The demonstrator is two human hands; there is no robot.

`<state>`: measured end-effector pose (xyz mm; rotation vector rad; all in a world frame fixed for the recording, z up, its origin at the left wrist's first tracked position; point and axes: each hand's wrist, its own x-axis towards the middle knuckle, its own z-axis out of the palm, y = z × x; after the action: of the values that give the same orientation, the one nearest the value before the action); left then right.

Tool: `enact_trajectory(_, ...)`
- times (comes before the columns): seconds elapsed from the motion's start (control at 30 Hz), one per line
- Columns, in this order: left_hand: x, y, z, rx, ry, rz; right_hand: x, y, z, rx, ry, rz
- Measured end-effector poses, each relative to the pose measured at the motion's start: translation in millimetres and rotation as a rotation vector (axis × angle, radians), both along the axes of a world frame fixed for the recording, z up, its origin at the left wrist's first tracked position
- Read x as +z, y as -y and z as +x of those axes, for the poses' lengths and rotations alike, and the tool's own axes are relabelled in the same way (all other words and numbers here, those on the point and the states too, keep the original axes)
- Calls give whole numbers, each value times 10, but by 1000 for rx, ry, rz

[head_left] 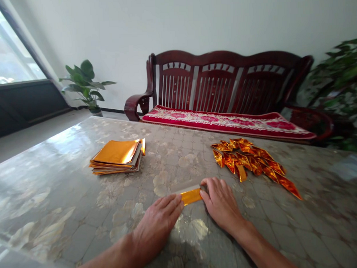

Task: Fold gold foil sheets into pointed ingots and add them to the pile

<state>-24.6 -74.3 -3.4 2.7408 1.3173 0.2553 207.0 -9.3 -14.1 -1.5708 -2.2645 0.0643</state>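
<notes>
A sheet of gold foil paper (191, 196), folded into a narrow strip, lies on the table in front of me, with a grey edge showing along its far side. My left hand (159, 222) is closed on the strip's left end, fingers together and covering that end. At the right end, my right hand (220, 201) grips the paper between curled fingers and thumb. Only the shiny gold middle shows between the two hands.
A stack of square gold foil sheets (116, 152) sits at the left. To the right lies a pile of folded gold foil pieces (254, 159). The table (90, 215) has a glossy floral cover. Behind it stands a wooden bench (214, 84) with a red cushion.
</notes>
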Motion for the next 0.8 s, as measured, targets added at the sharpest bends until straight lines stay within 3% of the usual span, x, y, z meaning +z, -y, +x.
enact_trajectory(0.5, -53, -120, 12, -11, 114, 53, -122, -158, 70, -57, -260, -7)
enact_trajectory(0.63, -12, -170, 25, -11, 87, 25, -111, -147, 70, -8, -279, 29)
enact_trajectory(0.8, -9, -282, 29, -10, 98, 7, -1, 1, 12, 155, -226, 81)
